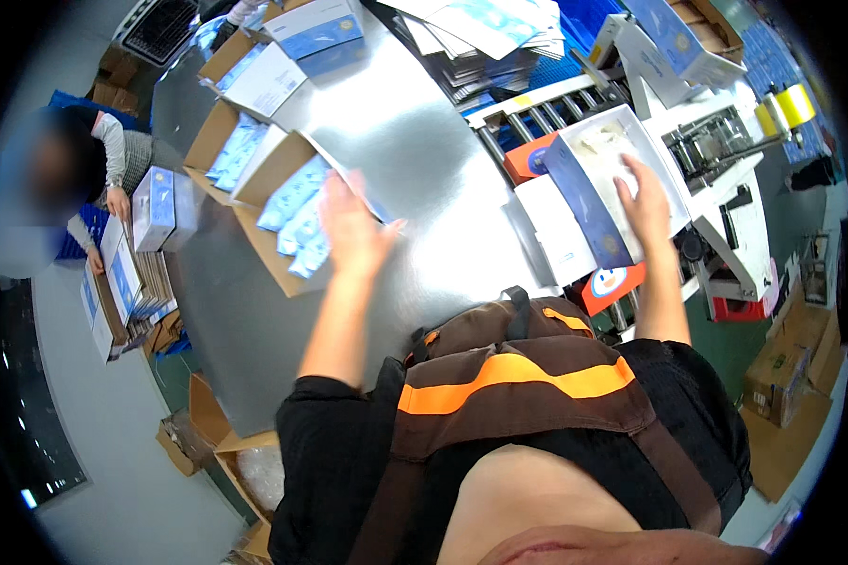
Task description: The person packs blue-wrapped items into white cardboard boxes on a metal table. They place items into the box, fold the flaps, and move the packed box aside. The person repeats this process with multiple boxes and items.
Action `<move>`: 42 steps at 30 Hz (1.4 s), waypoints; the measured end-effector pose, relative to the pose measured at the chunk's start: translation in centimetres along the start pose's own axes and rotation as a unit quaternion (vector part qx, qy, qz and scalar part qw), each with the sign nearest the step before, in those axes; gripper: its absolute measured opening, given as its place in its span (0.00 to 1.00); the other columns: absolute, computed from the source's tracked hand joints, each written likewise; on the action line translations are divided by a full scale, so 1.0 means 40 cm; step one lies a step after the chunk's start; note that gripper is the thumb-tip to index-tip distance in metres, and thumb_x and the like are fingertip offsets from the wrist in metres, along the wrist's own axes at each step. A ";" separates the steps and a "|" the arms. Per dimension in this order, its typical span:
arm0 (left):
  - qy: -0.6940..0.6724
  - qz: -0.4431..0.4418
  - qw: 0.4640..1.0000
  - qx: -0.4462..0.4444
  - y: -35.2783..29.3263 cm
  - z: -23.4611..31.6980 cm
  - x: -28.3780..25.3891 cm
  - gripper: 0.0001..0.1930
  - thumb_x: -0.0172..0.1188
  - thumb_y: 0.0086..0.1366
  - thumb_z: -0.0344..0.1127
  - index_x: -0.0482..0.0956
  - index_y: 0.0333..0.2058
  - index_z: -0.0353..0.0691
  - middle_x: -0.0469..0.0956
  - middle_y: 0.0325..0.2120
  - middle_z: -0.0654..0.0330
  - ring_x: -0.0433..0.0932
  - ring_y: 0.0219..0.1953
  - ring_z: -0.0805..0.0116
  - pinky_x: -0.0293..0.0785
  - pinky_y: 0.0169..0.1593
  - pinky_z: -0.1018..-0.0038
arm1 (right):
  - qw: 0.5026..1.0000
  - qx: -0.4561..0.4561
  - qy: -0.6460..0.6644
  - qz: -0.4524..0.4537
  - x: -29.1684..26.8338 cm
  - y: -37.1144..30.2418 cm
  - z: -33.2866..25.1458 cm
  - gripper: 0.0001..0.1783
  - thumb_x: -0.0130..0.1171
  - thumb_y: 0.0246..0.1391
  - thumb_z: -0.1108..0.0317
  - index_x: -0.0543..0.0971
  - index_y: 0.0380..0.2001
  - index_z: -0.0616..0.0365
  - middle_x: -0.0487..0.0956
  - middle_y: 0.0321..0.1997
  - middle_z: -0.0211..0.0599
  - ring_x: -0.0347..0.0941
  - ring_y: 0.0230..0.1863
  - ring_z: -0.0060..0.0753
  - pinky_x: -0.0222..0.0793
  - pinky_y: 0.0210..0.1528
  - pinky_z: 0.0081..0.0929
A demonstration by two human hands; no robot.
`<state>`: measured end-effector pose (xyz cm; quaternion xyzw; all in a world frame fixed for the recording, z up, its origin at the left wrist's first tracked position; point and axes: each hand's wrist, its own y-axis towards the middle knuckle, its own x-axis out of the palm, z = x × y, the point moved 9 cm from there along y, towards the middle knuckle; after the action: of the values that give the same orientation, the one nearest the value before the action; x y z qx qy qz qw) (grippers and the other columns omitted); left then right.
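My left hand point(356, 229), smeared by motion, is beside an open carton point(270, 252) on the metal table. Its thumb is stretched out to the right, and I see nothing in it. Several light-blue sachets point(301, 221) lie in rows in that carton. My right hand point(646, 205) is over an open white-and-blue box point(589, 212), its fingers apart and slightly curved. Whether it touches the inner wall I cannot tell. The box rests on a roller conveyor point(542, 118) with its white flap point(554, 231) folded out toward the table.
More sachet cartons point(226, 141) stand farther along the table point(415, 141). A co-worker point(104, 160) at the left handles flattened boxes point(137, 282). Flat printed sheets point(485, 38) are stacked at the back. A taping machine point(716, 141) with a yellow roll point(788, 108) adjoins the conveyor.
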<state>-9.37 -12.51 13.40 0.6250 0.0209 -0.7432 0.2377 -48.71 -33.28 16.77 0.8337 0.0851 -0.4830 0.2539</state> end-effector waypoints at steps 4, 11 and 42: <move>0.081 -0.413 0.903 -0.083 -0.199 -0.180 0.063 0.23 0.60 0.58 0.49 0.81 0.38 0.29 0.80 0.37 0.40 0.79 0.44 0.46 0.74 0.51 0.58 | 0.954 0.030 -0.190 -0.231 0.109 0.004 0.144 0.26 0.69 0.45 0.61 0.77 0.48 0.56 0.79 0.49 0.44 0.74 0.51 0.50 0.70 0.54 0.39; -0.140 -0.314 0.936 -0.076 -0.188 0.043 0.254 0.22 0.51 0.62 0.45 0.81 0.33 0.26 0.78 0.34 0.34 0.79 0.40 0.42 0.74 0.46 0.56 | 0.987 0.013 -0.036 -0.159 0.074 0.027 0.135 0.21 0.73 0.40 0.61 0.77 0.36 0.57 0.80 0.41 0.44 0.76 0.45 0.46 0.71 0.46 0.37; -0.084 -0.269 0.931 -0.232 -0.266 -0.188 0.197 0.11 0.60 0.61 0.37 0.82 0.38 0.36 0.83 0.29 0.51 0.83 0.31 0.58 0.78 0.39 0.64 | 0.886 -0.391 0.113 -0.220 0.419 -0.159 -0.713 0.07 0.62 0.45 0.68 0.77 0.30 0.53 0.80 0.33 0.40 0.78 0.36 0.45 0.73 0.38 0.41</move>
<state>-7.33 -3.19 1.53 0.4583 0.3402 -0.8036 0.1684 -20.74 -15.16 11.91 0.6753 0.4765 -0.3569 0.4354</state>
